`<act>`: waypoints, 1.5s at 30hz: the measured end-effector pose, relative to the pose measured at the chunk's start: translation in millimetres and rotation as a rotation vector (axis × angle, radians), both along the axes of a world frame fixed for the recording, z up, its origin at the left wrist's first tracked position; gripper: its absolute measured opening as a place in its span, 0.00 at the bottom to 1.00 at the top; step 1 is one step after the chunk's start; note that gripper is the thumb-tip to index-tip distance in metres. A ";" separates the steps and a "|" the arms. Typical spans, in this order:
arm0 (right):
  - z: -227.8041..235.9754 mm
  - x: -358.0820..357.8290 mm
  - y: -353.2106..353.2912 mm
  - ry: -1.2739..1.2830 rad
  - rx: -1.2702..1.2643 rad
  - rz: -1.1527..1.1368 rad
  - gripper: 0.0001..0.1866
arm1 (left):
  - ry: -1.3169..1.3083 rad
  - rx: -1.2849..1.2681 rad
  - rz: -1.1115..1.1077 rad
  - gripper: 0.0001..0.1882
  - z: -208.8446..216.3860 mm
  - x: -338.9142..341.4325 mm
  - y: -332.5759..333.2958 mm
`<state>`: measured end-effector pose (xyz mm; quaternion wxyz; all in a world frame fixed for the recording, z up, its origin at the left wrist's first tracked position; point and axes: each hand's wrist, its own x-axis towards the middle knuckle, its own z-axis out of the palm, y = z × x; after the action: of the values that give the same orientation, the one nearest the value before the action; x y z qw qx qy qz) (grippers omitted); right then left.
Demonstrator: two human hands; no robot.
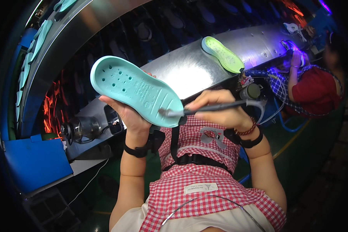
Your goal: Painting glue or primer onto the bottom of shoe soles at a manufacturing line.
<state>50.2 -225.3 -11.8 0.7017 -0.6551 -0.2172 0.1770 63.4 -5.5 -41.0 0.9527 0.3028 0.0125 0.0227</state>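
Note:
A turquoise foam shoe sole [145, 92], with small holes at its far end and ridges at its near end, is held up in front of me. My left hand [123, 116] grips it along the left edge and from beneath; some of its fingers are hidden. My right hand [222, 110] is closed around a brush [216, 107] with a dark handle, a thin clear tube running off its rear. The pale bristles meet the sole's surface near its right end. A second sole [222, 54], looking yellow-green under the light, lies on the metal bench beyond my hands.
The shiny metal bench [181, 75] runs behind my hands. Several turquoise soles [38, 40] line the curved track at left. A glass-bodied pot [85, 129] and blue panel [36, 162] sit at lower left. At right, a person in red [317, 94] works beside a small canister [250, 92].

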 end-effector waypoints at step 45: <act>31.3 12.2 2.7 -0.348 0.039 0.145 0.08 | 0.199 -0.392 -0.538 0.25 6.9 0.4 1.7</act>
<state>62.4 -222.7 19.5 0.6516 -0.6447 -0.3852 0.1069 63.8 -3.8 -34.1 0.9587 0.1073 0.0291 -0.2617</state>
